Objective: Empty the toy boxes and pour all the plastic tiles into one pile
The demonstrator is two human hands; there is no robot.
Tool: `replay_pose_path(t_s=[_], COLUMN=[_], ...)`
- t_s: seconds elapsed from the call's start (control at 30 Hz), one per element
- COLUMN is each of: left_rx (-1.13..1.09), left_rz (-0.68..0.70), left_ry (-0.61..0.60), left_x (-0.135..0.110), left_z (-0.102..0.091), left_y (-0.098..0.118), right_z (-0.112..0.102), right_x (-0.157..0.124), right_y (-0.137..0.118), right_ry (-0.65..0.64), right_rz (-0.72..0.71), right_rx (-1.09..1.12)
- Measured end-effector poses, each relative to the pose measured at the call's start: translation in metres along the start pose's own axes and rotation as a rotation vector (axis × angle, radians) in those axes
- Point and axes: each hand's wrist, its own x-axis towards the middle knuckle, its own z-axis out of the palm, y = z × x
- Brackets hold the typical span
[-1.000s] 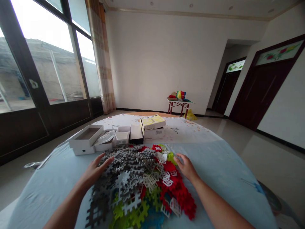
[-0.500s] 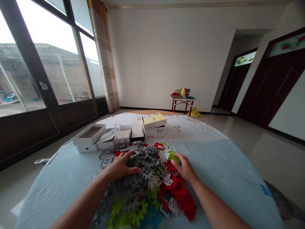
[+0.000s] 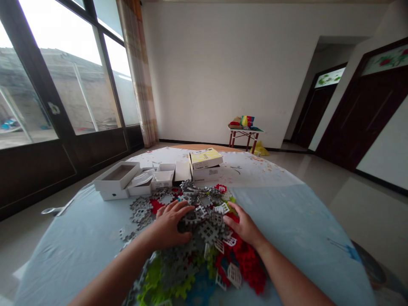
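Head view: left hand (image 3: 168,227) has slid inward onto grey puzzle pieces (image 3: 204,212), fingers spread flat; right hand (image 3: 244,227) presses pile's right side, grasping nothing, pile bunching toward surface's middle.

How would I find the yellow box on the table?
Start at the row of boxes at the far end of the blue-covered table, beyond the pile of plastic pieces. The yellow box is at the row's right end, atop a white box. It is the only yellow one; the others are white.

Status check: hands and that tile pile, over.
Both hands flat on the pile: left hand, right hand. Grey tiles heaped between. White boxes just beyond.
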Motion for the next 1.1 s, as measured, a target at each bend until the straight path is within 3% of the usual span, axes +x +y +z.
replay_pose_path(t_s=[0.13,0.23,0.4,0.53,0.67,0.8,0.87,0.93,1.1], left_rx=[0.054,0.017,-0.174,-0.317,-0.375,-0.396,-0.380,-0.351,-0.313], left_rz=[-0.079,-0.064,-0.051,-0.107,-0.155,-0.184,-0.268,-0.367,-0.523], left_ry=[0.033,0.061,0.015,0.061,0.177,0.333,0.412,0.471,0.562], left_x=[-0.009,-0.011,-0.014,-0.020,-0.023,-0.025,-0.026,-0.030,-0.039], left_z=[0.002,0.005,-0.002,-0.006,-0.005,-0.006,-0.007,-0.006,0.004], left_y=[-0.035,-0.055,-0.070,-0.077,-0.083,-0.095,-0.106,-0.119,-0.146], right_z=[0.002,0.010,0.029,0.046,0.066,0.077,0.074,0.063,0.023], right_x=[0.003,0.012,0.035,0.055,0.070,0.071,0.068,0.066,0.058], right_y=[-0.003,-0.007,-0.024,-0.044,-0.070,-0.097,-0.104,-0.103,-0.067], right_ry=[-0.061,-0.096,-0.117,-0.108,-0.136,-0.336,-0.390,-0.354,-0.162], right_rz=[0.034,0.053,0.161,0.196,0.139,-0.030,-0.089,-0.117,-0.037], right_rx=[0.045,0.084,0.198,0.293,0.269,0.314,0.324,0.265,-0.208])
